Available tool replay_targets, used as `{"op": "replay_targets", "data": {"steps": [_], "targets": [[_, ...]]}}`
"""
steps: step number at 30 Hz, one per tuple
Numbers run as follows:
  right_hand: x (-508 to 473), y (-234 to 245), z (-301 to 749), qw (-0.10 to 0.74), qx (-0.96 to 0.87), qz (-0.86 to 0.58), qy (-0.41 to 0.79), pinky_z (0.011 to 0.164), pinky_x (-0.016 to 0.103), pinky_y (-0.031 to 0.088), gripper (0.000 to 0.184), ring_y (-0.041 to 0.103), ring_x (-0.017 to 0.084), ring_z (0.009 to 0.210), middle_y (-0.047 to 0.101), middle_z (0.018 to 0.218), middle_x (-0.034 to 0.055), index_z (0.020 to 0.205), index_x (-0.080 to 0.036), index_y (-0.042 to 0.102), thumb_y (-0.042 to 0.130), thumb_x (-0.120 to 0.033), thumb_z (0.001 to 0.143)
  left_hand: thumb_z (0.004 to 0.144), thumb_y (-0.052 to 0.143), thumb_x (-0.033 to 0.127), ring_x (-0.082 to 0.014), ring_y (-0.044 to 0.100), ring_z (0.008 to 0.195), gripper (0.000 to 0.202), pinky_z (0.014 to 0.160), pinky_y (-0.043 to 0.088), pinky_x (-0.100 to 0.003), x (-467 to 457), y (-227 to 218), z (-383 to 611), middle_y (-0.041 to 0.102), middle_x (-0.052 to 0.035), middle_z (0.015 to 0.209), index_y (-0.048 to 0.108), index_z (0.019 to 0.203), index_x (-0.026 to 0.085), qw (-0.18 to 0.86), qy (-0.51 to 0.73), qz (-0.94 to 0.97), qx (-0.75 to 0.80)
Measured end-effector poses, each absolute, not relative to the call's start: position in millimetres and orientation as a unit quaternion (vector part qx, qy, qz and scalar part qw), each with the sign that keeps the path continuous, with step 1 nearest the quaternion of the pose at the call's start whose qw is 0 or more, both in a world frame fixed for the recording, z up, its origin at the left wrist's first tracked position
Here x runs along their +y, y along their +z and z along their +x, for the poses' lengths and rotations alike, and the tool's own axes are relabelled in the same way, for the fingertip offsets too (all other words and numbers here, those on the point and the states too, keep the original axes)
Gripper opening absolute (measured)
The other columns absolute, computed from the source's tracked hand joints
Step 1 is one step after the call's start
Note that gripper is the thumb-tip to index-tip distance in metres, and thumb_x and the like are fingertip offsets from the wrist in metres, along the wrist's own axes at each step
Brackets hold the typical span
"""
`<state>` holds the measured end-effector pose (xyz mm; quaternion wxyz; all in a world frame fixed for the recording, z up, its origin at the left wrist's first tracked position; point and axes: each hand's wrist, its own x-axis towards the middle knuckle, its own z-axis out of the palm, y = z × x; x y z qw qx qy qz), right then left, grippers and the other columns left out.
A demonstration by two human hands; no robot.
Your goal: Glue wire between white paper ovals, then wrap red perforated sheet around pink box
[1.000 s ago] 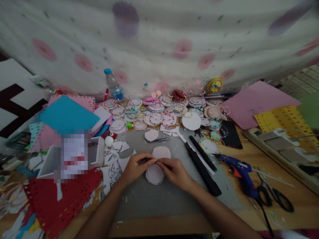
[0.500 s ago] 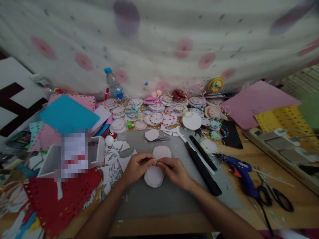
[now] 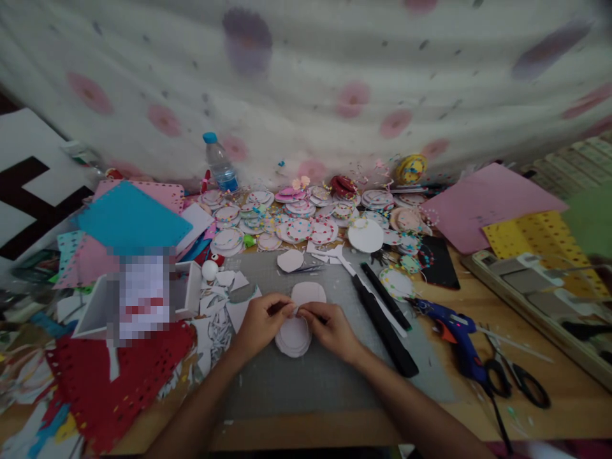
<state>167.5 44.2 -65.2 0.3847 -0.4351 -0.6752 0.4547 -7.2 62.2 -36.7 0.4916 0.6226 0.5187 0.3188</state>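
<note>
Left hand (image 3: 261,322) and right hand (image 3: 329,326) both pinch the top edge of a pale disc stack (image 3: 293,336) over the grey mat (image 3: 306,376); glue gun (image 3: 456,338) lies well right.

Your left hand (image 3: 261,322) and right hand (image 3: 332,328) pinch together at the top edge of a pale pink paper disc (image 3: 293,336), mid cutting mat (image 3: 306,382), glue gun (image 3: 456,335) toward the table's right edge.

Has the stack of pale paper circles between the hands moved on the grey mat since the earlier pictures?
Cannot tell. The paper circles keep their place beside the black ruler and the pink disc; the small shift in the picture matches the camera's own.
</note>
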Motion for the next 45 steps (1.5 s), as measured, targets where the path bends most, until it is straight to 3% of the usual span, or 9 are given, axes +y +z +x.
{"op": "replay_targets", "data": {"steps": [12, 22, 26, 30, 33, 35, 37, 40, 45], "targets": [[37.1, -72.3, 170.9, 0.348, -0.773, -0.420, 0.325, 0.073, 0.026, 0.048, 0.028, 0.066, 0.018, 0.081, 0.071, 0.092, 0.0097, 0.103, -0.017, 0.067, 0.041, -0.023, 0.094, 0.073, 0.066, 0.036, -0.0130, 0.058, 0.055, 0.024, 0.052, 0.044, -0.022, 37.5, -11.6, -19.9, 0.065, -0.0009, 0.059, 0.068, 0.080, 0.013, 0.539, 0.287, 0.577, 0.542], [28.5, -66.1, 171.4, 0.266, -0.848, -0.402, 0.219, 0.065, 0.027, 0.044, 0.039, 0.059, 0.020, 0.073, 0.065, 0.078, 0.0118, 0.117, -0.011, 0.060, 0.045, -0.003, 0.082, 0.067, 0.066, 0.023, -0.0131, 0.058, 0.051, 0.010, 0.052, 0.042, -0.023, 15.1, -4.7, -14.9, 0.062, 0.0010, 0.053, 0.066, 0.070, 0.013, 0.536, 0.305, 0.548, 0.565], [27.0, -66.5, 167.7, 0.287, -0.828, -0.411, 0.252, 0.066, 0.029, 0.045, 0.036, 0.060, 0.022, 0.074, 0.066, 0.078, 0.0130, 0.115, -0.010, 0.062, 0.046, -0.006, 0.083, 0.067, 0.068, 0.024, -0.0133, 0.058, 0.052, 0.012, 0.052, 0.043, -0.023, 14.0, -3.8, -15.0, 0.062, 0.0003, 0.053, 0.068, 0.070, 0.013, 0.540, 0.320, 0.541, 0.560], [31.2, -71.5, 164.9, 0.346, -0.769, -0.430, 0.321, 0.072, 0.029, 0.047, 0.028, 0.064, 0.020, 0.079, 0.069, 0.088, 0.0133, 0.107, -0.012, 0.065, 0.043, -0.016, 0.089, 0.075, 0.064, 0.036, -0.0143, 0.059, 0.057, 0.026, 0.055, 0.047, -0.025, 11.5, -7.9, -16.2, 0.066, -0.0030, 0.062, 0.070, 0.085, 0.012, 0.530, 0.368, 0.524, 0.557], [36.7, -68.1, 165.9, 0.393, -0.703, -0.449, 0.386, 0.069, 0.026, 0.047, 0.030, 0.063, 0.017, 0.077, 0.069, 0.088, 0.0098, 0.098, -0.013, 0.067, 0.041, -0.027, 0.093, 0.080, 0.060, 0.039, -0.0181, 0.064, 0.086, 0.032, 0.078, 0.051, -0.029, 5.2, -18.7, -20.5, 0.070, -0.0076, 0.093, 0.065, 0.101, 0.015, 0.489, 0.434, 0.490, 0.577], [39.6, -62.7, 167.1, 0.410, -0.660, -0.459, 0.431, 0.057, 0.023, 0.044, 0.034, 0.058, 0.014, 0.063, 0.066, 0.075, 0.0064, 0.095, -0.013, 0.067, 0.040, -0.034, 0.093, 0.079, 0.062, 0.039, -0.0205, 0.059, 0.106, 0.035, 0.095, 0.045, -0.033, -1.4, -28.1, -23.3, 0.065, -0.0084, 0.112, 0.061, 0.108, 0.018, 0.472, 0.478, 0.462, 0.579], [39.9, -56.0, 167.3, 0.413, -0.624, -0.460, 0.478, 0.045, 0.021, 0.037, 0.038, 0.048, 0.011, 0.049, 0.056, 0.059, 0.0013, 0.095, -0.013, 0.067, 0.042, -0.040, 0.092, 0.075, 0.068, 0.038, -0.0231, 0.055, 0.115, 0.042, 0.102, 0.040, -0.037, -9.4, -35.7, -23.5, 0.061, -0.0087, 0.121, 0.059, 0.112, 0.021, 0.511, 0.519, 0.426, 0.536], [32.1, -43.7, 165.1, 0.404, -0.585, -0.454, 0.537, 0.040, 0.020, 0.029, 0.041, 0.037, 0.008, 0.041, 0.043, 0.049, -0.0040, 0.094, -0.013, 0.068, 0.044, -0.045, 0.090, 0.070, 0.073, 0.036, -0.0269, 0.052, 0.118, 0.053, 0.098, 0.044, -0.039, -21.5, -37.1, -16.3, 0.056, -0.0098, 0.129, 0.057, 0.120, 0.025, 0.605, 0.536, 0.370, 0.457], [4.9, -21.4, 171.7, 0.389, -0.517, -0.432, 0.628, 0.044, 0.020, 0.033, 0.043, 0.035, 0.006, 0.042, 0.045, 0.053, -0.0041, 0.092, -0.013, 0.068, 0.047, -0.050, 0.089, 0.066, 0.078, 0.036, -0.0297, 0.055, 0.113, 0.064, 0.092, 0.047, -0.037, -32.6, -21.2, 4.9, 0.055, -0.0128, 0.128, 0.054, 0.125, 0.024, 0.660, 0.487, 0.442, 0.363]]}}
